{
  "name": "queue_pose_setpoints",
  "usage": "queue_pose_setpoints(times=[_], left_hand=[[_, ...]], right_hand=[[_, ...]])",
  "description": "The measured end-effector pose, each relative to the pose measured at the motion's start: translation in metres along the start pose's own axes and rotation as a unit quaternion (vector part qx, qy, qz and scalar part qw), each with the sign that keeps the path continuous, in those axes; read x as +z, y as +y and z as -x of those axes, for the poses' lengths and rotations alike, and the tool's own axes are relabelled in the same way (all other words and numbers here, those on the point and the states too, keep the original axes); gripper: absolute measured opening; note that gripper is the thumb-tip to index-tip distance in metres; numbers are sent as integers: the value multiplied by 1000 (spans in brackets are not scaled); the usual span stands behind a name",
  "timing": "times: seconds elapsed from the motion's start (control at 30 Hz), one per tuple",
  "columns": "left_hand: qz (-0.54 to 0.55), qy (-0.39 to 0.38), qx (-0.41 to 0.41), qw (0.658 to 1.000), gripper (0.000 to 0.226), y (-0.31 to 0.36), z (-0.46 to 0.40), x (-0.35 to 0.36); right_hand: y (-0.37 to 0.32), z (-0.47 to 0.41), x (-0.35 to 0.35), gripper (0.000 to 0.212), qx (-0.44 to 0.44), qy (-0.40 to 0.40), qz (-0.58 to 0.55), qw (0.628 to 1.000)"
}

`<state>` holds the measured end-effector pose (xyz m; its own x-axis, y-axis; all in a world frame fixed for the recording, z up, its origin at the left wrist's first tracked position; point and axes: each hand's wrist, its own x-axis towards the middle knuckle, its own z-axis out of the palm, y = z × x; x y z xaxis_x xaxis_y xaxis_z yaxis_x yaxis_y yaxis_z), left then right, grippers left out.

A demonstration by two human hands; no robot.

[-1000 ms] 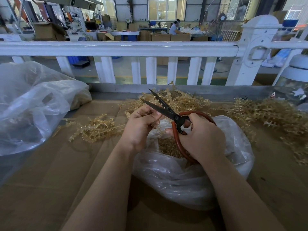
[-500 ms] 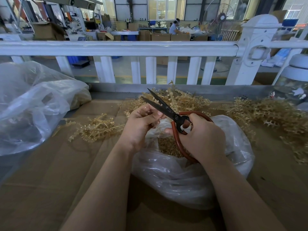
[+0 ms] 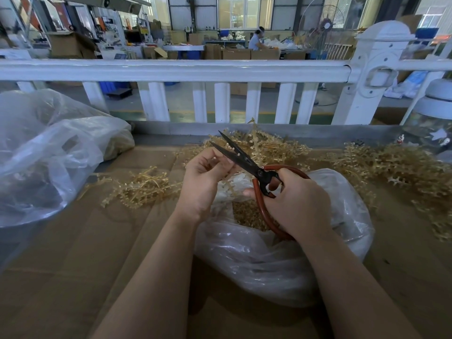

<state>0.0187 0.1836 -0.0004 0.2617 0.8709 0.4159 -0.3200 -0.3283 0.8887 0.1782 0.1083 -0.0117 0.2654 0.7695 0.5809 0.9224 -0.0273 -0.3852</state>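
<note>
My right hand (image 3: 297, 206) grips the red loop handles of black-bladed scissors (image 3: 241, 157), whose blades stand slightly apart and point up and to the left. My left hand (image 3: 204, 178) pinches a small tan plastic sprue piece (image 3: 215, 158) right at the blades. Below both hands lies an open clear plastic bag (image 3: 269, 260) with small tan cut pieces (image 3: 247, 214) inside. The piece in my left hand is mostly hidden by my fingers.
Piles of tan plastic sprues lie on the cardboard-covered table: one to the left (image 3: 144, 187), one behind the hands (image 3: 271, 145), a big one at the right (image 3: 403, 167). A large clear bag (image 3: 46, 152) fills the left side. A white railing (image 3: 176, 69) borders the far edge.
The scissors and both hands have shifted very slightly; the blades stay slightly apart around the piece. Nothing else has moved.
</note>
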Motion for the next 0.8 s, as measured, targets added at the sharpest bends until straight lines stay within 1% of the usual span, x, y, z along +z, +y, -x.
queue_pose_setpoints(times=[0.1, 0.23, 0.3, 0.43, 0.47, 0.53, 0.6, 0.67, 0.8], left_hand=[[7, -9, -5, 1000, 10, -1, 0, 0], [10, -15, -7, 1000, 9, 1, 0, 0], [15, -16, -4, 1000, 9, 0, 0, 0], [21, -19, -10, 1000, 19, -1, -1, -1], [19, -22, -10, 1000, 17, 0, 0, -1], [9, -34, -9, 999, 9, 0, 1, 0], [-3, -52, -8, 999, 15, 1, 2, 0], [-12, -68, -7, 998, 20, 1, 2, 0], [-18, -68, 3, 998, 15, 2, 2, 2]], right_hand=[[2, 0, 2, 62, -2, -7, 5, 1000], [6, -1, 4, 51, -7, -11, 14, 1000], [6, -1, 4, 51, -6, -20, 22, 1000], [3, -2, 2, 53, 1, -23, 14, 1000], [3, -1, 2, 55, 1, -21, 11, 1000], [3, -1, 1, 63, 0, -20, 8, 1000], [3, 0, 1, 75, -6, -19, 8, 1000], [2, 0, 2, 80, -11, -14, 7, 1000], [3, 0, 4, 85, -10, -9, 6, 1000]])
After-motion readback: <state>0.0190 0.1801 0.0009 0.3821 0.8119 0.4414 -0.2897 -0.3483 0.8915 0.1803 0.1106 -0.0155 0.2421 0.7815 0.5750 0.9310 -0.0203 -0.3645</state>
